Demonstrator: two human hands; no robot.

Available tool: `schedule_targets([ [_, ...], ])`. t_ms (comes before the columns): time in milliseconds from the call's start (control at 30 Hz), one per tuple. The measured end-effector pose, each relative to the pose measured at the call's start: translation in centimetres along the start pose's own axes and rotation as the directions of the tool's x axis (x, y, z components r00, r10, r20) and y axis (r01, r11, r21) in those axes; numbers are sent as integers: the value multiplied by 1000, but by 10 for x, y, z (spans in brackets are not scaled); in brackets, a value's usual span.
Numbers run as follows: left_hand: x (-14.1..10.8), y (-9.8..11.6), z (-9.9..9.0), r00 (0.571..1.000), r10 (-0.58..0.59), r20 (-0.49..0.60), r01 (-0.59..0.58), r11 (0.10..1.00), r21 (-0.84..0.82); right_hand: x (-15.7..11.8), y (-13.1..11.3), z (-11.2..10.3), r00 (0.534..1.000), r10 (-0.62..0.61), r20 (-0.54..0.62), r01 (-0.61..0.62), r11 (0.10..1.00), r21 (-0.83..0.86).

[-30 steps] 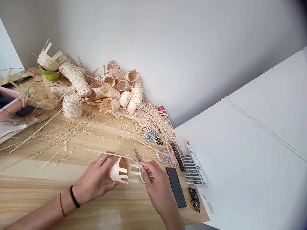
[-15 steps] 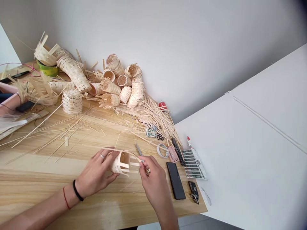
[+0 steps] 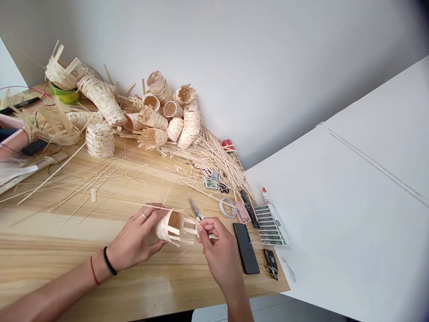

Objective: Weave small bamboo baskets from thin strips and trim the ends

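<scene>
Insp. note: L hand (image 3: pixel 136 237) is gripping the part-woven basket (image 3: pixel 163 228) above the counter (image 3: pixel 150 286); R hand (image 3: pixel 217 246), set apart, is pinching a thin strip (image 3: pixel 174 209) nr. the basket's stakes (image 3: pixel 191 231). Vs. 0.5 s ago, strip is bowing less, prob. lying closer for weaving.

bright, soft | faint glare on table (image 3: pixel 147 288) | shadow on wall (image 3: pixel 268 125) | dark upper-right corner
</scene>
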State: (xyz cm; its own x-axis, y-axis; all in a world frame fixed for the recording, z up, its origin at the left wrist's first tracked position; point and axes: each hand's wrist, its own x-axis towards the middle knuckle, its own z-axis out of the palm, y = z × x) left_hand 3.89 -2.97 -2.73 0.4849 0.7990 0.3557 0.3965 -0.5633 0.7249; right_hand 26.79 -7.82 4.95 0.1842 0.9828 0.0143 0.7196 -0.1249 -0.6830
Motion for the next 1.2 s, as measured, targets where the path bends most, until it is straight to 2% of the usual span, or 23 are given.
schedule_targets([
  [167, -1, -1, 3, 1000, 24, -9, -24, 999, 33, 0, 3, 2, 1000, 8, -10, -7, 999, 48],
  [333, 1, -1, -2, 1000, 18, 8, -17, 998, -61, 1, 10, 1, 999, 12, 40, -20, 978, 207],
  [433, 1, -2, -3, 999, 42, -18, -44, 990, -134, 1, 15, 1, 999, -42, 20, 35, 964, 265],
  [567, 0, -5, -1, 989, 113, -100, -127, 980, -150, 1, 22, 8, 990, -128, -61, 140, 952, 273],
  [700, -1, -8, -1, 985, 145, -88, -158, 974, -162, 0, 30, 19, 967, -201, -155, 234, 942, 240],
  [800, -1, -9, -2, 992, 119, -33, -123, 975, -183, 0, 31, 24, 944, -260, -201, 299, 934, 193],
  [967, 2, -9, -2, 999, 22, 48, -11, 976, -216, 2, 28, 30, 912, -357, -200, 387, 912, 135],
  [1100, 3, -11, -4, 997, -39, 66, 54, 970, -237, 6, 29, 35, 886, -417, -204, 439, 895, 81],
  [1200, 4, -13, -7, 996, -64, 61, 74, 980, -184, 9, 30, 39, 868, -447, -216, 468, 882, 53],
])
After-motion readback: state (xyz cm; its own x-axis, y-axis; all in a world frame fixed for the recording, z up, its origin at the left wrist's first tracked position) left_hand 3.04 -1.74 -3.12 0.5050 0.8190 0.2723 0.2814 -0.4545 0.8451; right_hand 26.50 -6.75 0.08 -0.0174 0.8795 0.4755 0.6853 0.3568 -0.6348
